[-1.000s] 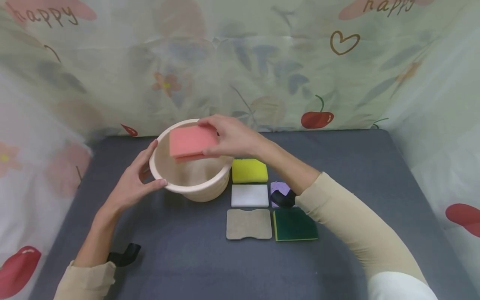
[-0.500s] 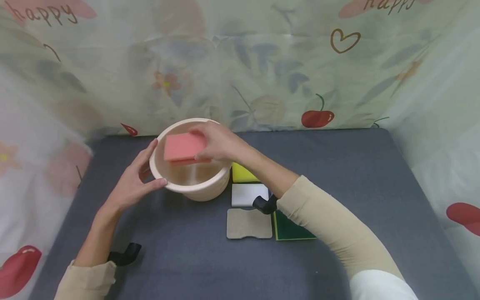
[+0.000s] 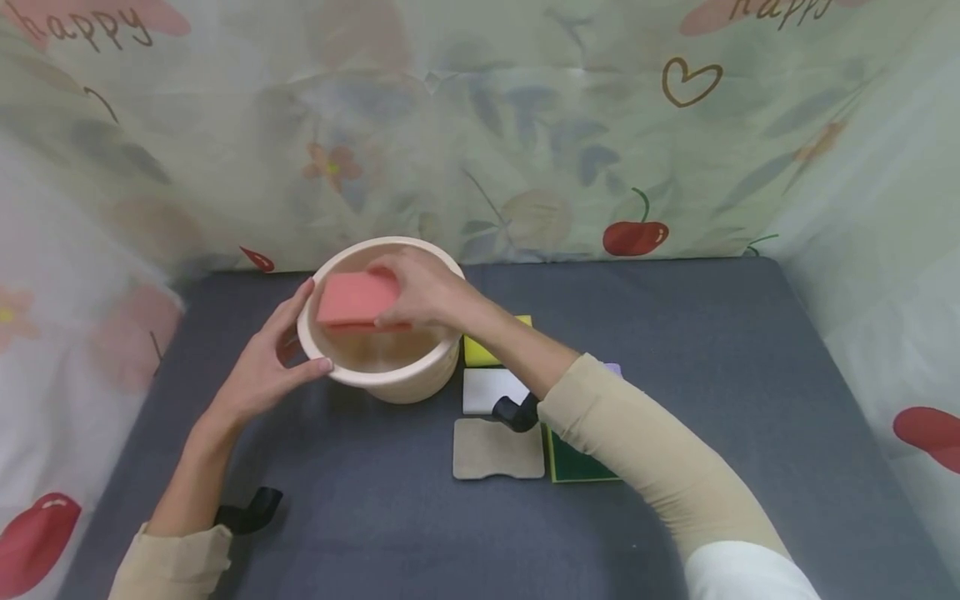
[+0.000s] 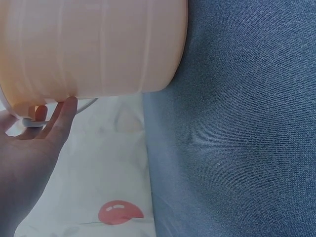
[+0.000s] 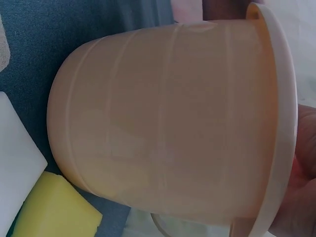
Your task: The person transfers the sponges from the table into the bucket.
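A cream plastic bucket (image 3: 412,386) stands on the left half of the table. My left hand (image 3: 264,365) holds its rim on the left, thumb at the front edge and fingers along the outer wall; the left wrist view shows those fingers against the bucket (image 4: 94,49) by its thin wire handle. My right hand (image 3: 423,290) grips a pink sponge (image 3: 357,297) by its right end, in the mouth of the bucket. In the right wrist view the bucket (image 5: 163,123) hides most of that hand and the sponge.
Right of the bucket lie a yellow sponge (image 3: 481,352), a white sponge (image 3: 486,390), a grey pad with notched edges (image 3: 498,450) and a dark green sponge (image 3: 579,460). The right sleeve mostly covers a purple piece (image 3: 614,368). A patterned curtain (image 3: 517,150) hangs behind the table.
My right hand has moved left and slightly down with the pink sponge, lower into the bucket's mouth. The right forearm now covers more of the sponges. My left hand stays on the rim.
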`<state>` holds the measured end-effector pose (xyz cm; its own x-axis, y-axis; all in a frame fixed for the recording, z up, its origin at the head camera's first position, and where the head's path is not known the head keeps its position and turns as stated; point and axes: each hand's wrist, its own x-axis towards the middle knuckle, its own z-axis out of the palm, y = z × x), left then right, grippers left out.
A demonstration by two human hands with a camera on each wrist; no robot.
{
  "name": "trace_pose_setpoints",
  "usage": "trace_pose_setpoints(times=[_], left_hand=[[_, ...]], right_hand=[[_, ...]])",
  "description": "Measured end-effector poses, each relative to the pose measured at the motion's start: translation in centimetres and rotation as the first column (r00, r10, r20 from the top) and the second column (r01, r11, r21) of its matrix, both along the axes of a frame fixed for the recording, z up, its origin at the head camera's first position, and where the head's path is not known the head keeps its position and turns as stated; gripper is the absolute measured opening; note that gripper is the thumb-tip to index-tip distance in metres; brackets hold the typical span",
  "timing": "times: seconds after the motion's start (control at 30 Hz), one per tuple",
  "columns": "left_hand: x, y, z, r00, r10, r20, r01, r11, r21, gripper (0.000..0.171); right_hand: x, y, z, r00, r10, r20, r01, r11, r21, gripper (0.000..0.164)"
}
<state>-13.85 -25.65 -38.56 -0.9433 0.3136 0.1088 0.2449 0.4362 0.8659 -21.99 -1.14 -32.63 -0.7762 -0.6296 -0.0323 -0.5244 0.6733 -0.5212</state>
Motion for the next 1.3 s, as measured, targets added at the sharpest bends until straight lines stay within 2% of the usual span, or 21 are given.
trace_pose_setpoints(times=[0.27,0.5,0.7,1.0,1.3], left_hand=[[0.1,-0.1,-0.1,1.000,0.008,0.001,-0.008,1.000,-0.008,0.102],[0.1,0.0,-0.2,1.000,0.016,0.001,-0.016,1.000,-0.010,0.102],[0.1,0.1,-0.1,1.000,0.015,-0.006,-0.015,1.000,-0.004,0.103],[0.0,0.1,-0.1,1.000,0.008,-0.009,-0.008,1.000,-0.001,0.103],[0.2,0.1,0.0,1.000,0.006,-0.004,-0.006,1.000,0.013,0.102]], right_hand=[[0.0,-0.6,-0.5,0.999,-0.010,-0.034,0.012,0.998,0.059,0.064],[0.2,-0.7,-0.6,0.997,-0.075,-0.013,0.076,0.991,0.109,0.056],[-0.1,-0.9,-0.6,0.996,-0.092,0.022,0.088,0.986,0.143,0.063],[-0.3,-0.9,-0.5,0.990,-0.124,0.070,0.109,0.975,0.192,0.062],[-0.5,-1.3,-0.7,0.991,-0.123,0.061,0.104,0.962,0.252,0.057]])
